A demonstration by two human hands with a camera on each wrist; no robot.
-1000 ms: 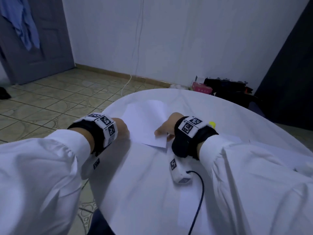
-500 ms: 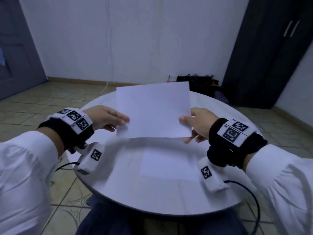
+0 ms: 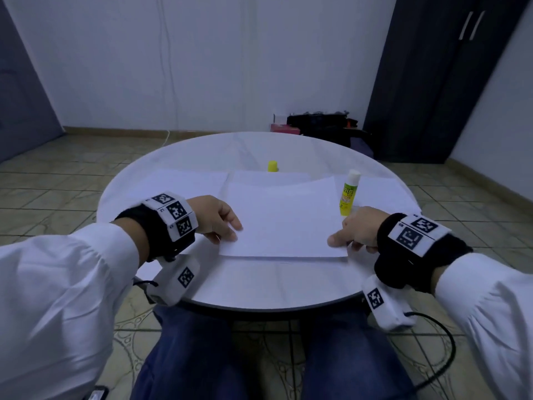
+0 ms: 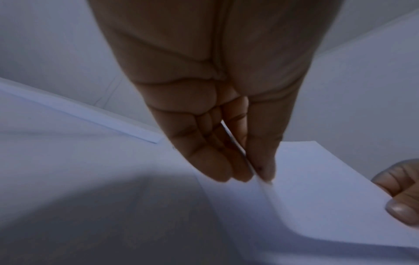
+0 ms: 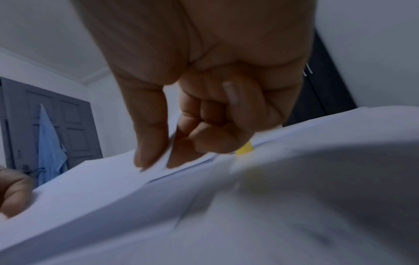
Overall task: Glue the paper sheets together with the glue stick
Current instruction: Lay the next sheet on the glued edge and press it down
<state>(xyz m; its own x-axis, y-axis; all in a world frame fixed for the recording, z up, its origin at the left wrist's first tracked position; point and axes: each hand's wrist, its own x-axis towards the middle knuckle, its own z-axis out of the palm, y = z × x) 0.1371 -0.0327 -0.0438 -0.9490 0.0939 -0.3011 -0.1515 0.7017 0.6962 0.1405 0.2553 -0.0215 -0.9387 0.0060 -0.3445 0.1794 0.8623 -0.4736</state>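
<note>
**Both hands pinching one paper sheet over the round table**

The round white table (image 3: 259,287) is bearing everything in the scene. Several loose paper sheets (image 3: 184,183) are lying flat across its far half. A single top sheet (image 3: 284,217) is lying in front of them, with both hands gripping its near corners. The left hand (image 3: 217,219) is pinching the sheet's near left corner, thumb on top and fingers (image 4: 211,161) underneath. The right hand (image 3: 356,230) is pinching the near right corner the same way, thumb over the paper and index finger under it, the other fingers (image 5: 215,136) curled in. The glue stick (image 3: 348,194) is standing upright and uncapped just beyond the right hand, beside the sheet's right edge and apart from the fingers. Its yellow cap (image 3: 272,166) is sitting alone farther back on the table, well apart from both hands.
</note>
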